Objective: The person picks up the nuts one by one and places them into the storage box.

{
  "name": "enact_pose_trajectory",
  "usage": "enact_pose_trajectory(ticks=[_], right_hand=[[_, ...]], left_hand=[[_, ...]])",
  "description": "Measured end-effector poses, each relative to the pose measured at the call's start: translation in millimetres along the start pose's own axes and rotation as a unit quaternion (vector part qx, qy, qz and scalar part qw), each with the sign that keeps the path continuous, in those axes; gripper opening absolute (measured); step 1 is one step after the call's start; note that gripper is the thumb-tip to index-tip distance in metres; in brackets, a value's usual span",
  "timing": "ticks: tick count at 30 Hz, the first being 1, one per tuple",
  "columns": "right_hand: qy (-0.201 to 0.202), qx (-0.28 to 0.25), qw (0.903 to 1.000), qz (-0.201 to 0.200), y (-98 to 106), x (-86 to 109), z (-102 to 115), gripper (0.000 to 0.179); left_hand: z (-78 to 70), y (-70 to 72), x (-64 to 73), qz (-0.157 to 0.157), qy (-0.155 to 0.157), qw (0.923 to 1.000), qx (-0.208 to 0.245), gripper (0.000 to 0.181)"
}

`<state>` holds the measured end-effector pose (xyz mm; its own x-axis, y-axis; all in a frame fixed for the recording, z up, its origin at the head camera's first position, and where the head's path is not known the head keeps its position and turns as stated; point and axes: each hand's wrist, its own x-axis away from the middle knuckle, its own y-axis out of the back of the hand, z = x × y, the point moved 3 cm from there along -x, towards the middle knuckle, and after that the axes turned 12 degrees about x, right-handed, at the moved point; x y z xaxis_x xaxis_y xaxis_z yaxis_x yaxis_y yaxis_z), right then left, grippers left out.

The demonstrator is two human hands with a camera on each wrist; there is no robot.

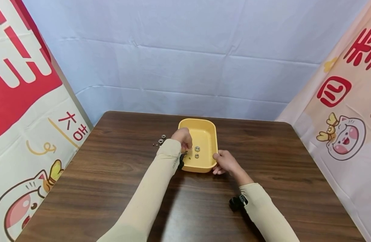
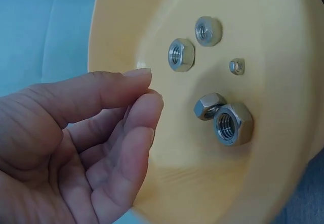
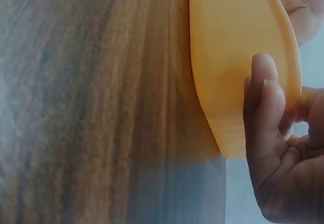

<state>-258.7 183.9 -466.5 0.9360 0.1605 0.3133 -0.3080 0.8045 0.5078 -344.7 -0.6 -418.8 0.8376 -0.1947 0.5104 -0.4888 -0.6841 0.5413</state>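
Note:
A yellow plastic tray [image 1: 200, 123] sits on the table with several metal hex nuts inside. My left hand [image 1: 183, 137] hovers over the tray's left side. In the left wrist view, its fingers [image 2: 126, 153] bend loosely, thumb tip close to the index tip, and no object shows between them. Below lie a large nut [image 2: 234, 125] against another nut [image 2: 208, 106], a tiny nut [image 2: 237, 66] and two medium nuts, one of them higher up [image 2: 208, 31]. My right hand [image 1: 226, 162] grips the tray's near right corner, thumb at the rim and fingers [image 3: 263, 102] along the outer wall.
Left of the tray, several more nuts of mixed sizes lie on the table, including a larger nut [image 1: 160, 141] and tiny ones [image 1: 156, 145]. The brown wooden table [image 1: 112, 161] meets a pale cloth backdrop [image 1: 185, 74], with printed banners at both sides.

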Motion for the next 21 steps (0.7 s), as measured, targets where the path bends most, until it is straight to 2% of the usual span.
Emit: enact_pose_trajectory(ticks=[3, 6, 8, 11, 14, 17, 21], right_hand=[[0.003, 0.000, 1.0000, 0.008, 0.5, -0.2, 1.2, 0.029], [0.003, 0.004, 0.9999, 0.012, 1.8, -0.4, 1.8, 0.029], [0.009, 0.012, 0.9998, 0.013, 3.4, -0.9, 1.7, 0.030], [0.010, 0.017, 0.9997, 0.012, 4.5, -1.4, 1.8, 0.029], [0.012, 0.014, 0.9997, 0.014, 3.9, -1.5, 2.4, 0.029], [0.010, 0.011, 0.9998, 0.015, 2.9, -1.5, 2.1, 0.029], [0.010, 0.009, 0.9998, 0.013, 1.6, -2.0, 1.6, 0.029]], left_hand=[[-1.2, -1.0, 5.1, 0.013, -0.021, 0.9997, 0.004, 0.004], [-5.0, -3.1, 11.8, 0.044, -0.065, 0.9969, -0.008, 0.016], [-8.9, -5.4, 16.8, 0.066, -0.099, 0.9926, -0.025, 0.019], [-13.5, -9.1, 23.5, 0.087, -0.145, 0.9826, -0.076, 0.015], [-15.5, -13.2, 24.6, 0.078, -0.184, 0.9715, -0.127, 0.004], [-16.9, -17.6, 24.6, 0.063, -0.209, 0.9632, -0.157, 0.009], [-18.0, -21.2, 26.8, 0.057, -0.222, 0.9599, -0.162, 0.016]])
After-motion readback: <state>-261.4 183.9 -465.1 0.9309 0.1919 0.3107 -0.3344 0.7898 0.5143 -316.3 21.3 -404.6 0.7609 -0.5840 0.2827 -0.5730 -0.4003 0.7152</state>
